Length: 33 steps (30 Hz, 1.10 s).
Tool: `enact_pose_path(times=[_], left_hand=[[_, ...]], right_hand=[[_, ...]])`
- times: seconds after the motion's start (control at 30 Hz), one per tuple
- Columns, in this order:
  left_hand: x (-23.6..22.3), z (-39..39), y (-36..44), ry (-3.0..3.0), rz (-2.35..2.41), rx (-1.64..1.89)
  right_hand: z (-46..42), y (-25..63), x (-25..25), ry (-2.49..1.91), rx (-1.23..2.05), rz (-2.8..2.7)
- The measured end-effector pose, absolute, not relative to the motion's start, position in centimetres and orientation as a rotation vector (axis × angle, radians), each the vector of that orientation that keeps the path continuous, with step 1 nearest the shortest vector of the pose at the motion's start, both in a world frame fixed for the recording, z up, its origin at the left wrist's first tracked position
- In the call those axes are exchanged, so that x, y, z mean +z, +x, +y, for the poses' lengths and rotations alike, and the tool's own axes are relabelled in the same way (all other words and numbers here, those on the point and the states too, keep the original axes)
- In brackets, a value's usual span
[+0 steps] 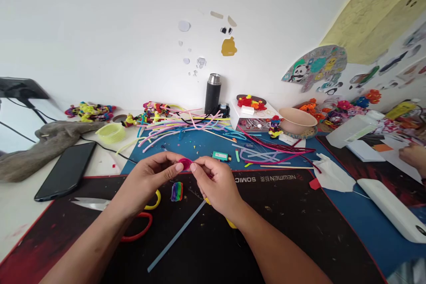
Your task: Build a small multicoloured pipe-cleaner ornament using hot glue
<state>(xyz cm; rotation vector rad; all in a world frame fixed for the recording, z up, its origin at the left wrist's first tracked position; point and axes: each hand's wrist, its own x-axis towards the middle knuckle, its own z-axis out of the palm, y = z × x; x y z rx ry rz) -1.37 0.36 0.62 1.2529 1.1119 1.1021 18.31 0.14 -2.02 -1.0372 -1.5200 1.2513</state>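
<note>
Black mat [299, 224]: bearing a pale blue strip [175, 237] and scissors [93, 204] — partly hidden.
Rainbow patch [177, 191]: lying on the mat, just short of the pink coil [185, 163].
Left hand [158, 171] and right hand [216, 182]: both pinching the pink coil, caught between them.
Pinch: best made light and even — close to the rim, to avoid flattening the curve.
Craft stems [179, 128]: heaped behind, before a black flask [213, 96].

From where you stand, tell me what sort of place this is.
Probably a craft workspace: colored strands lie in a loose pile, scissors lie on the dark mat, and the left hand and right hand hold a small magenta piece.
</note>
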Motion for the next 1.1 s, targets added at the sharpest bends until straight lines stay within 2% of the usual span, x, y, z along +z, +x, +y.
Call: enact_pose_path(times=[0.53,1.1], left_hand=[[0.3,0.6,-0.3,0.84,1.002,1.135],[-0.3,0.5,-0.3,0.781,0.98,1.162]], right_hand=[[0.2,18.5,-1.9,-0.998,1.303,-1.557],[0.0,18.5,-2.2,-1.036,1.259,-1.634]])
